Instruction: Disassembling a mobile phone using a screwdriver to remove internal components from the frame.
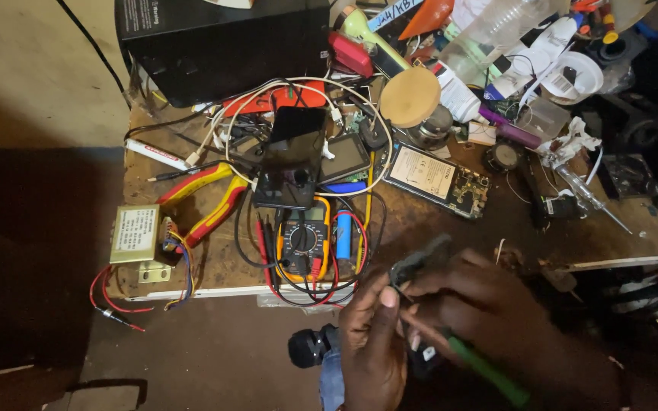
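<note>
My left hand [371, 342] pinches a small dark part [419, 262] between thumb and fingers, just above my fingertips. My right hand [470, 304] is closed around a green-handled tool [489, 371], its tip meeting the part. The work looks in the middle, not finished. A multimeter [304, 242] lies beyond my fingers, its leads untouched.

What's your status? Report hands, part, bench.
Left hand pinches small dark part. Right hand holds green-handled tool against it. Multimeter and red-yellow pliers lie on cluttered bench beyond.
</note>
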